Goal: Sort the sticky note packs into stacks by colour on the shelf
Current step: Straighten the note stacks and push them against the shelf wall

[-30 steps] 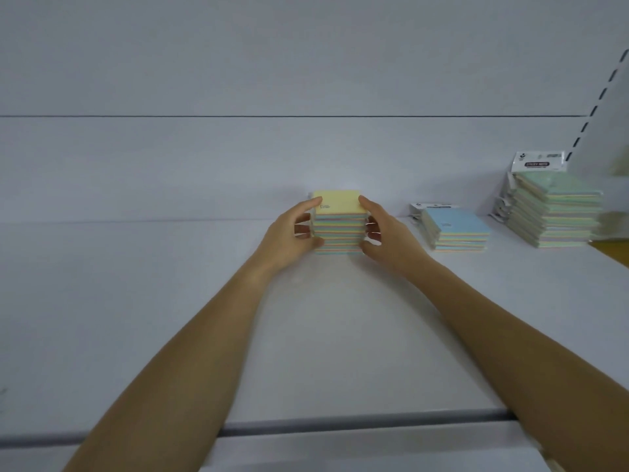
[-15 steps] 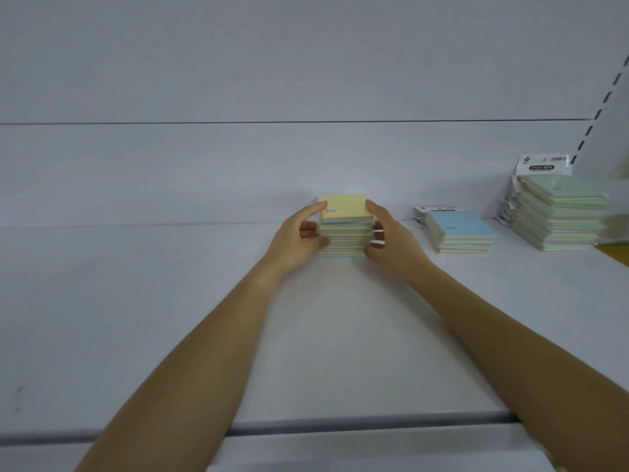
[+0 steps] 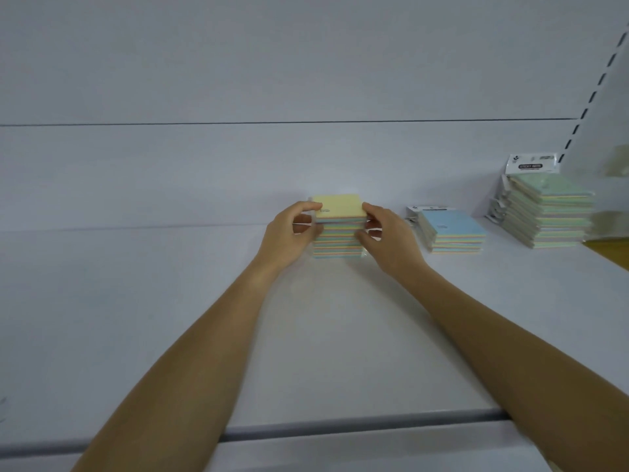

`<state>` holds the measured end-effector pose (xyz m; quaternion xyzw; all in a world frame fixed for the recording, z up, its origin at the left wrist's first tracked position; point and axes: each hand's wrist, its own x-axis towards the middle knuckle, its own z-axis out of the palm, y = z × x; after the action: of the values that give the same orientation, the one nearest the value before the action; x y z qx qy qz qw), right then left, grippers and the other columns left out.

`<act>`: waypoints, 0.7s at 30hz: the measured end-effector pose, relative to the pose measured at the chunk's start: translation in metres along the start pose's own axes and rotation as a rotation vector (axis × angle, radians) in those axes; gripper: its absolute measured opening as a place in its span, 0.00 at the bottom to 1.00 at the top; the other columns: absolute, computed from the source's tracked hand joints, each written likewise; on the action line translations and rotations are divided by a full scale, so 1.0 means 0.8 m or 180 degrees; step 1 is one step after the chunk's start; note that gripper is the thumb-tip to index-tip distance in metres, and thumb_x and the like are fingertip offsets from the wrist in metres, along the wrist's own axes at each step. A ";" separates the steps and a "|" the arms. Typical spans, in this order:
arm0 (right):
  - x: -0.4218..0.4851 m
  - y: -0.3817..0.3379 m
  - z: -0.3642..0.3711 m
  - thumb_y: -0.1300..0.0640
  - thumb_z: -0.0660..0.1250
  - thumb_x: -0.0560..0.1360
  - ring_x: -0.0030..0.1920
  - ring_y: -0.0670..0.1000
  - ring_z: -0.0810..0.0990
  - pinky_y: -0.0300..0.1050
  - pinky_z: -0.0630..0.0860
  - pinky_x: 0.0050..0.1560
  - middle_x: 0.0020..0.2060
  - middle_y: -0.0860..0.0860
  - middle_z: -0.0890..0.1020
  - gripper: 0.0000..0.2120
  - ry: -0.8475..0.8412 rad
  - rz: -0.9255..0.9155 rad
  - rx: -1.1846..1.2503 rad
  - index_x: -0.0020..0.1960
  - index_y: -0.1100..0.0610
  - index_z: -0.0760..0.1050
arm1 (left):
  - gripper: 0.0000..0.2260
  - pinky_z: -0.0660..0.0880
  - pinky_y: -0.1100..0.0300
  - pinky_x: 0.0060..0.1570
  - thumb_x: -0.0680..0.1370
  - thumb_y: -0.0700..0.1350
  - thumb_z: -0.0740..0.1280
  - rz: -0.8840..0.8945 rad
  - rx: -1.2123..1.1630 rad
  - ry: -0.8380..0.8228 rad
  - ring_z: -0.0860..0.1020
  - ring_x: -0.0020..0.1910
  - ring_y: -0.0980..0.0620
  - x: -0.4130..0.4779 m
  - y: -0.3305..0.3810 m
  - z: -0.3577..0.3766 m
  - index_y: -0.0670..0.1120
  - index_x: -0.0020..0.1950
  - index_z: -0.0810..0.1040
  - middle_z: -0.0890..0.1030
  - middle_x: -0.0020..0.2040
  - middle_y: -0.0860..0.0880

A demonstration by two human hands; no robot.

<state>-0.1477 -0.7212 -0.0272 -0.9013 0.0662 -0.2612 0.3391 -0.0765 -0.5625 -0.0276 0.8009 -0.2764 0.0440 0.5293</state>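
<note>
A stack of sticky note packs with a yellow top [image 3: 338,207] stands on the white shelf [image 3: 170,318] near the back wall. My left hand [image 3: 289,238] presses against its left side and my right hand [image 3: 388,241] against its right side, fingers curled around the packs. To the right sits a shorter stack with a blue top [image 3: 452,228]. Further right is a taller stack with a green top [image 3: 548,209], a white header card standing up behind it.
The shelf's front edge [image 3: 340,427] runs as a grey strip near the bottom. A slotted upright [image 3: 592,93] rises at the far right. A brown surface [image 3: 612,250] shows beyond the green-top stack.
Both hands have stayed clamped on the yellow-top stack. The left fingers have shifted slightly on its side; the stack stands in the same place.
</note>
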 end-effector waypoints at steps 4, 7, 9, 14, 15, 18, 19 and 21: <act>-0.002 0.000 0.001 0.62 0.63 0.75 0.58 0.54 0.77 0.37 0.69 0.56 0.60 0.58 0.75 0.21 0.0027 -0.0061 -0.0061 0.68 0.61 0.68 | 0.16 0.72 0.74 0.44 0.74 0.42 0.68 -0.0055 0.0030 0.0022 0.78 0.47 0.52 -0.001 0.003 -0.001 0.47 0.62 0.75 0.79 0.52 0.47; -0.001 -0.002 0.001 0.59 0.63 0.76 0.58 0.53 0.77 0.39 0.71 0.58 0.61 0.57 0.75 0.19 0.0192 0.0005 0.0072 0.67 0.61 0.70 | 0.16 0.76 0.62 0.53 0.75 0.47 0.67 -0.0176 -0.0113 0.0069 0.80 0.51 0.50 -0.001 0.006 -0.002 0.49 0.62 0.75 0.81 0.53 0.46; 0.002 -0.003 0.000 0.59 0.61 0.77 0.56 0.52 0.78 0.32 0.70 0.52 0.60 0.57 0.77 0.17 0.0232 0.0097 0.0218 0.65 0.61 0.72 | 0.15 0.76 0.51 0.59 0.76 0.47 0.66 -0.0208 -0.0160 0.0114 0.80 0.52 0.47 -0.002 0.007 -0.001 0.47 0.61 0.75 0.82 0.52 0.44; 0.003 -0.005 -0.001 0.60 0.61 0.77 0.48 0.45 0.75 0.30 0.69 0.48 0.58 0.56 0.78 0.14 0.0206 0.0146 0.0321 0.61 0.57 0.75 | 0.12 0.76 0.48 0.58 0.76 0.46 0.66 -0.0249 -0.0183 0.0174 0.81 0.50 0.46 -0.002 0.011 0.000 0.45 0.59 0.76 0.82 0.49 0.44; 0.003 -0.005 -0.001 0.60 0.62 0.76 0.48 0.45 0.75 0.32 0.70 0.49 0.58 0.56 0.78 0.14 0.0164 0.0152 0.0325 0.61 0.57 0.75 | 0.13 0.77 0.51 0.57 0.75 0.46 0.67 -0.0248 -0.0166 0.0184 0.80 0.50 0.48 -0.001 0.010 0.000 0.46 0.59 0.75 0.81 0.49 0.45; 0.001 -0.005 -0.004 0.61 0.64 0.75 0.49 0.46 0.75 0.37 0.73 0.54 0.58 0.56 0.78 0.16 0.0046 0.0188 0.0361 0.62 0.56 0.74 | 0.18 0.73 0.73 0.44 0.72 0.44 0.71 -0.0224 -0.0082 0.0187 0.78 0.47 0.53 -0.003 0.010 0.001 0.46 0.60 0.75 0.77 0.50 0.49; 0.001 -0.005 -0.005 0.62 0.64 0.75 0.49 0.46 0.76 0.36 0.72 0.54 0.57 0.55 0.79 0.16 0.0031 0.0196 0.0376 0.62 0.56 0.74 | 0.19 0.72 0.78 0.41 0.71 0.42 0.72 -0.0143 0.0039 0.0191 0.77 0.46 0.53 -0.004 0.010 0.002 0.45 0.61 0.75 0.77 0.50 0.49; 0.001 -0.005 -0.006 0.64 0.63 0.75 0.51 0.47 0.77 0.33 0.71 0.52 0.55 0.54 0.80 0.16 0.0033 0.0266 0.0475 0.62 0.57 0.74 | 0.19 0.68 0.83 0.38 0.71 0.39 0.72 0.0060 0.0277 0.0248 0.77 0.45 0.53 -0.007 0.009 0.004 0.42 0.61 0.75 0.79 0.52 0.45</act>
<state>-0.1499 -0.7208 -0.0214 -0.8686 0.0858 -0.2558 0.4155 -0.0855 -0.5651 -0.0248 0.8182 -0.2609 0.0921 0.5039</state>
